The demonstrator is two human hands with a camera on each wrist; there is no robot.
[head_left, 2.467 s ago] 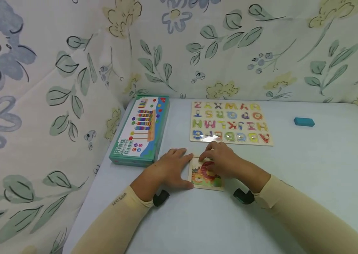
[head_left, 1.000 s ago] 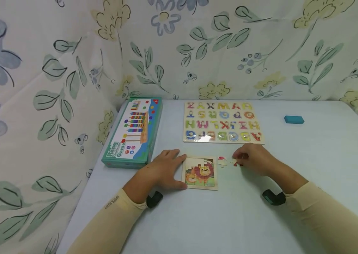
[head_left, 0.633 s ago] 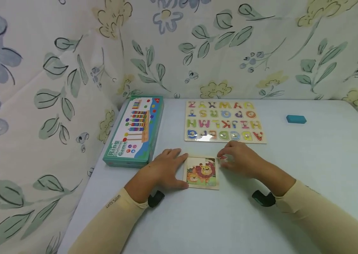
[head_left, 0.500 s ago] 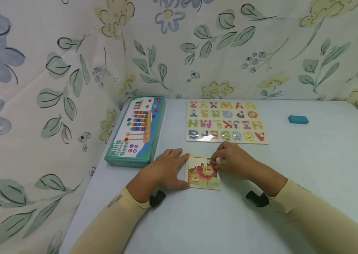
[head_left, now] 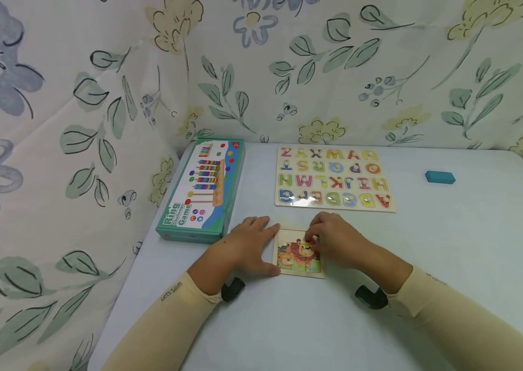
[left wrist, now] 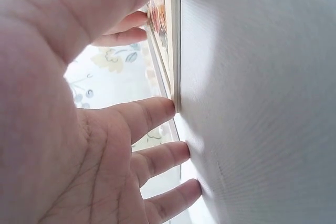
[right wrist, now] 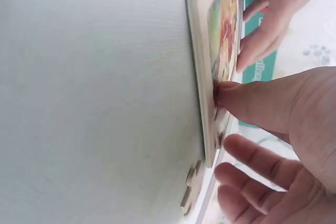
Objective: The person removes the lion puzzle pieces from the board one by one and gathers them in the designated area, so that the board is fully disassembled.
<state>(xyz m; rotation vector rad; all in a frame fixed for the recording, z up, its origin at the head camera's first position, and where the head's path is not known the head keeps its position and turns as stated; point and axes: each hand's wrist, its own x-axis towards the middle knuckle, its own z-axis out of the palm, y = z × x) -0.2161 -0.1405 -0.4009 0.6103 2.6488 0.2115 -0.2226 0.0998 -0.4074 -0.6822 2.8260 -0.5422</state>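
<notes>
A small wooden jigsaw puzzle (head_left: 300,274) with a lion picture lies flat on the table between the hands. My left hand (head_left: 249,250) rests at its left side, fingers spread, thumb and index fingertip touching the frame's edge. Over the upper right of the picture, my right hand (head_left: 337,239) pinches a puzzle piece (right wrist: 216,92), mostly covered by the thumb and fingers. The upper left of the frame shows bare wood. In the right wrist view a loose puzzle piece (right wrist: 192,188) lies on the table beside the frame's corner; the right hand hides it from the head view.
Behind the puzzle lies a wooden alphabet board (head_left: 335,180) with colourful letters. A green Ring Challenge Game box (head_left: 203,190) stands to the left, close to the left hand. Further right is a small teal block (head_left: 440,177). Floral cloth (head_left: 261,77) hangs along the back and left.
The right hand first left the puzzle for two loose pieces at its right, picked one up and brought it back over the picture's upper right. The left hand stays at the frame.
</notes>
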